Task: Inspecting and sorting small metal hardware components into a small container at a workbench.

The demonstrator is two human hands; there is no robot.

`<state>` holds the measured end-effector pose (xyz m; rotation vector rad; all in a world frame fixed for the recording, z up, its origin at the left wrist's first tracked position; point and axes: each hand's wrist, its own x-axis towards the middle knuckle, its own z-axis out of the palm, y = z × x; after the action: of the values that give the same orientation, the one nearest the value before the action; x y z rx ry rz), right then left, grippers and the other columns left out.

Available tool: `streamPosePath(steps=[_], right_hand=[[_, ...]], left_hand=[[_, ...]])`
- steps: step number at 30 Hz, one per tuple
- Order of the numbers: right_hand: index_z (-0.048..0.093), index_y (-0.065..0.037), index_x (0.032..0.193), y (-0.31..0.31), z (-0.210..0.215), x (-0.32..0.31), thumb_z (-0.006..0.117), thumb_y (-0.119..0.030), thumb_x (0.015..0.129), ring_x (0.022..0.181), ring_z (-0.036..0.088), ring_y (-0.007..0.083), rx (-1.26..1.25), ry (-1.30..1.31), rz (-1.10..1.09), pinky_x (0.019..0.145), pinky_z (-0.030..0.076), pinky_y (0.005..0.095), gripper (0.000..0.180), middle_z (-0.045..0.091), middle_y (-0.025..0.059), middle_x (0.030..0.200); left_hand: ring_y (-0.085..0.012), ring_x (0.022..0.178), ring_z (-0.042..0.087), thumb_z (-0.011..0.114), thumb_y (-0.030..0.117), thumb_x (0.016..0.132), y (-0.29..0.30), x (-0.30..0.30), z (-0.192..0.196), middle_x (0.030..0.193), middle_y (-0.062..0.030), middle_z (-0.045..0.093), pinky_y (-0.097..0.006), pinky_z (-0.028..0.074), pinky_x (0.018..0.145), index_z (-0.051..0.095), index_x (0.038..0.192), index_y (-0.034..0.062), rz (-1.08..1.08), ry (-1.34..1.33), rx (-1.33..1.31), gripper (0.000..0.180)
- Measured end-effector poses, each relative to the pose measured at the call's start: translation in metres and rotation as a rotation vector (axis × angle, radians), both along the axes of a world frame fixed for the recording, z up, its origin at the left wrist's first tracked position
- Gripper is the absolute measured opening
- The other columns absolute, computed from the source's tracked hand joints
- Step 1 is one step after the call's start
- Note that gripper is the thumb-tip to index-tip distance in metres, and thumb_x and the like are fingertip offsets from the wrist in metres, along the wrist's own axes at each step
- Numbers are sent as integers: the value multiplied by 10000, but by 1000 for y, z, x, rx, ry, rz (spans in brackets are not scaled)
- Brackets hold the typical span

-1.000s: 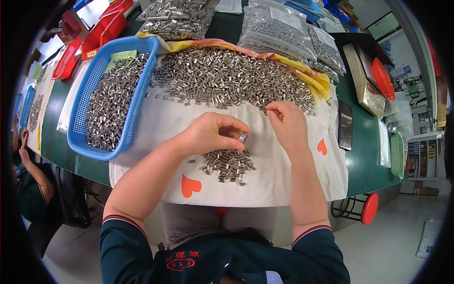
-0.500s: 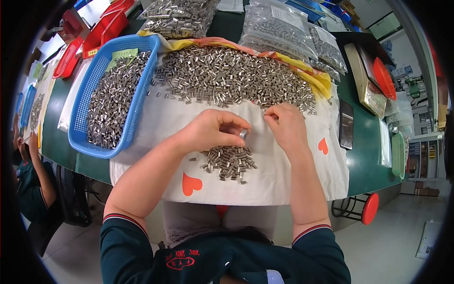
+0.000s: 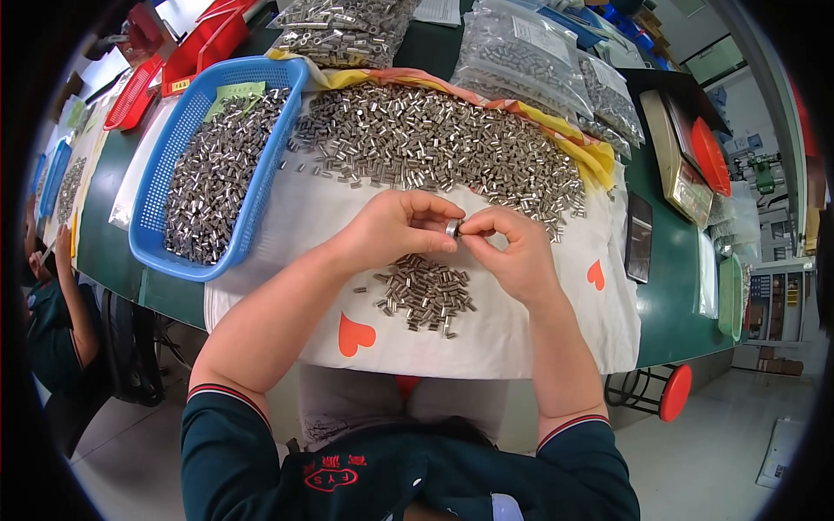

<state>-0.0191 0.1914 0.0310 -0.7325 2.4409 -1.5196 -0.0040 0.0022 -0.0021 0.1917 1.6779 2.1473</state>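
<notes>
My left hand [image 3: 395,230] pinches a short, shiny metal ring [image 3: 453,227] between thumb and fingertips. Against the ring's right side, the thumb and index finger of my right hand [image 3: 514,256] are pressed together; whatever they grip is hidden by the fingertips. Both hands hover over a white cloth [image 3: 556,330]. Beneath them lies a small heap of metal cylinders [image 3: 426,295]. Beyond them spreads a large pile of similar small metal cylinders [image 3: 434,135].
A blue plastic basket [image 3: 146,208] full of metal cylinders stands at left. Bags of metal parts [image 3: 521,56] line the back. At right lie a dark phone [image 3: 638,236] and a red dish [image 3: 710,156]. A red stool [image 3: 676,392] stands below the table's right edge. A co-worker [image 3: 61,313] sits far left.
My right hand has come from the near edge of the large pile, leftward and toward me, to meet the ring. My left hand still holds the ring. The view has shifted slightly.
</notes>
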Motion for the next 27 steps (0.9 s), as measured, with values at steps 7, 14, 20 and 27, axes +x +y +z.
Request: streamPosePath(steps=[7, 14, 20, 27], right_hand=[[611, -28, 761, -8, -7, 5, 635, -37, 672, 654, 578, 209, 182, 481, -45, 586, 453, 292, 92, 601, 72, 735], [615, -14, 786, 1, 2, 2, 644, -31, 703, 664, 558, 103, 37, 6, -38, 614, 435, 227, 90, 625, 32, 755], [604, -18, 762, 7, -1, -8, 671, -83, 701, 598, 510, 61, 72, -259, -14, 562, 431, 225, 112, 579, -1, 659], [618, -54, 751, 25, -11, -27, 626, -75, 696, 675, 550, 235, 333, 282, -301, 626, 439, 328, 60, 568, 83, 708]], left_hand=[[-42, 712, 543, 665, -21, 721, 6, 4, 6, 789, -1, 590, -185, 465, 651, 583, 1049, -8, 88, 23, -165, 338], [-60, 738, 558, 674, -16, 719, 3, 2, 3, 836, -27, 607, -199, 477, 664, 588, 1036, -21, 70, 23, -138, 328], [-61, 720, 549, 723, 68, 697, 1, 5, 6, 786, -2, 600, -205, 471, 677, 611, 1004, 1, -61, 65, -144, 334], [-47, 703, 525, 748, 105, 673, 2, 5, 2, 778, 13, 599, -201, 451, 653, 633, 996, 48, -131, 120, -216, 348]])
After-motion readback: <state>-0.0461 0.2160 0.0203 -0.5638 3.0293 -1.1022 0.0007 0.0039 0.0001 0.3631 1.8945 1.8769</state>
